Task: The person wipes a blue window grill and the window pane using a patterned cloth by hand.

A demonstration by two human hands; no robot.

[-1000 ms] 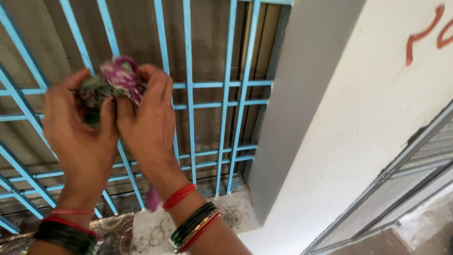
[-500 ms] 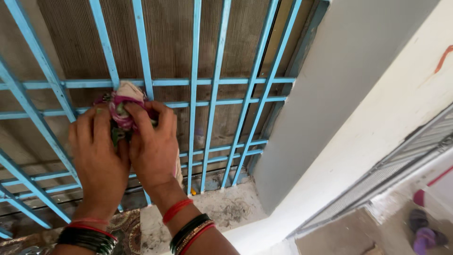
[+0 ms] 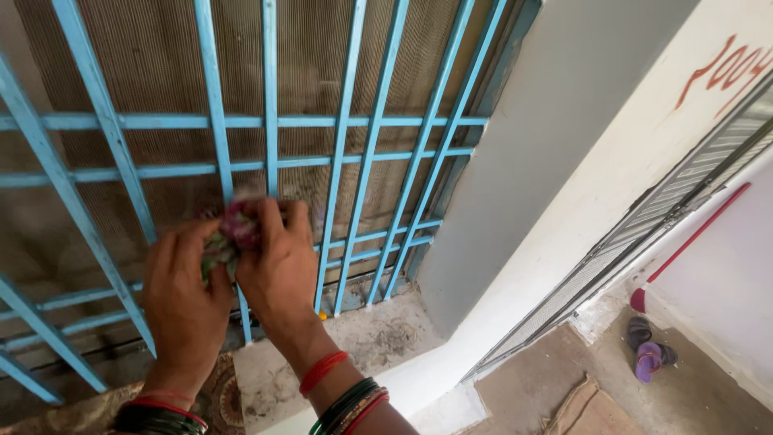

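Lower left of the frame: the left hand point(image 3: 183, 300), wrist ringed with dark green and red bangles point(image 3: 153, 412), rises with its back to the camera, fingers curled together around the left side of a crumpled pink, green and white patterned cloth point(image 3: 229, 234). Just to its right, the right hand point(image 3: 278, 270), wearing a red thread and green, gold and red bangles point(image 3: 342, 396) at the wrist, has its fingers pressed together over the cloth's top and right side, the two hands touching and bunching the fabric between them. The cloth sits left of centre, held against a vertical bar of the light blue painted metal window grille point(image 3: 354, 153), which fills the upper left and centre of the frame. Below the hands lies a dusty grey concrete sill point(image 3: 378, 338), with a brown patterned fabric point(image 3: 211, 396) at the bottom left edge. Behind the grille stands a brown ribbed mesh screen point(image 3: 306, 64). To the right, a white plastered wall point(image 3: 612, 161) runs diagonally, bordered by a grey metal mesh door frame point(image 3: 644, 234). Lower right, on the brown floor point(image 3: 531, 387), rest a purple sandal point(image 3: 648, 361), a dark sandal point(image 3: 640, 329) beside it, and a red-handled tool point(image 3: 692, 238) leaning against the far wall.
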